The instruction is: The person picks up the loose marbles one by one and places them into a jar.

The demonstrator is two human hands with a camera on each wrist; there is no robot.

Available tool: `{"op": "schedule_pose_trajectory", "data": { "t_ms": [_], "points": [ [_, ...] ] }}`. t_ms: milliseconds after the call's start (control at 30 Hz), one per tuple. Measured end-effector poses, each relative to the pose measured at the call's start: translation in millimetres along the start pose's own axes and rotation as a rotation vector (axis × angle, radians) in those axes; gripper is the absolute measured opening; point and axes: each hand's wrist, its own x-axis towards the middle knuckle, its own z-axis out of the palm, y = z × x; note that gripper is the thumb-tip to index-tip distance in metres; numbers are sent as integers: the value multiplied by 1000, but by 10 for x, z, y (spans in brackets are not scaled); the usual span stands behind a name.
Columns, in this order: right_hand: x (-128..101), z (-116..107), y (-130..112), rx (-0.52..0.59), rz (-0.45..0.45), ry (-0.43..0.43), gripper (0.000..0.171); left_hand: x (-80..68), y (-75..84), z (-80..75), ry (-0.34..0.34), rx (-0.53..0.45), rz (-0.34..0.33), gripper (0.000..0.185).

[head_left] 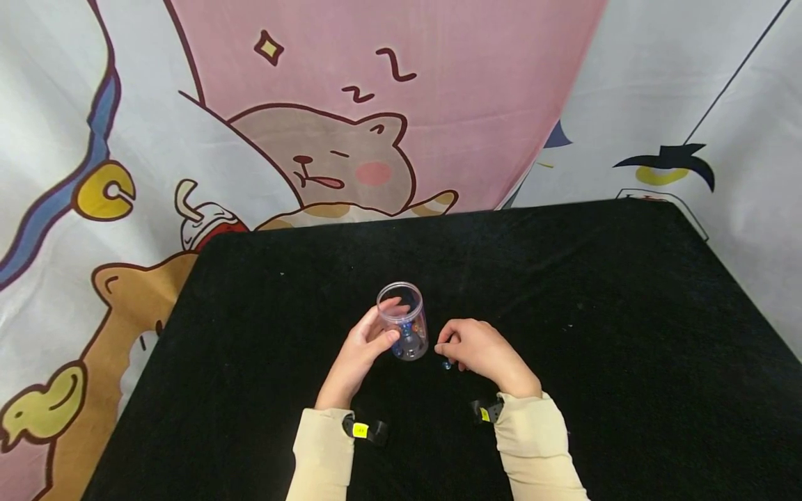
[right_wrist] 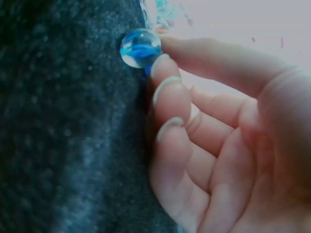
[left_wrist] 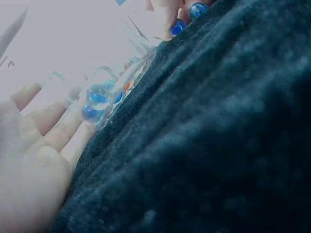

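The clear jar is gripped by the left hand on the table. A blue marble, barely seen from the head view, is shown by the right wrist view, seemingly pinched at the right hand's fingers.

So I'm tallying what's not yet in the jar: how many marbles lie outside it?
2 show: blue marbles on the black cloth at the right hand fingertips, beside the clear jar. More may hide under that hand.

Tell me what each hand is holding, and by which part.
The left hand grips the clear plastic jar around its side wall. The right hand pinches a blue glass marble at its sides with the fingertips, against the black cloth.
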Motion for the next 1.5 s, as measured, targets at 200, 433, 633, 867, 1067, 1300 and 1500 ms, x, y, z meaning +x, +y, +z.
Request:
{"op": "schedule_pose_trajectory", "data": {
  "t_ms": [200, 433, 633, 867, 1067, 1300, 1500],
  "points": [
    [8, 13, 20, 18, -24, 30, 6, -1, -18, -4, -5, -14, 8, 47],
    [12, 6, 24, 26, -96, 123, 5, -6, -16, 0, -16, -27, 13, 48],
    [17, -20, 4, 39, -124, 163, 8, 5, 5, 3, -14, -22, 11, 47],
    [34, 8, -4, 58, -130, 129, 6, 13, 26, 5, -7, 1, 9, 47],
    [50, 51, -12, 71, -133, 105, 5, 16, 32, 3, -1, 4, 8, 47],
    [47, 64, -21, 61, -154, 138, 6, -1, -3, -8, 2, 14, 9, 46],
    [44, 72, -25, 80, -163, 199, 6, -10, -22, -15, -5, 13, 11, 47]
  ]
}}
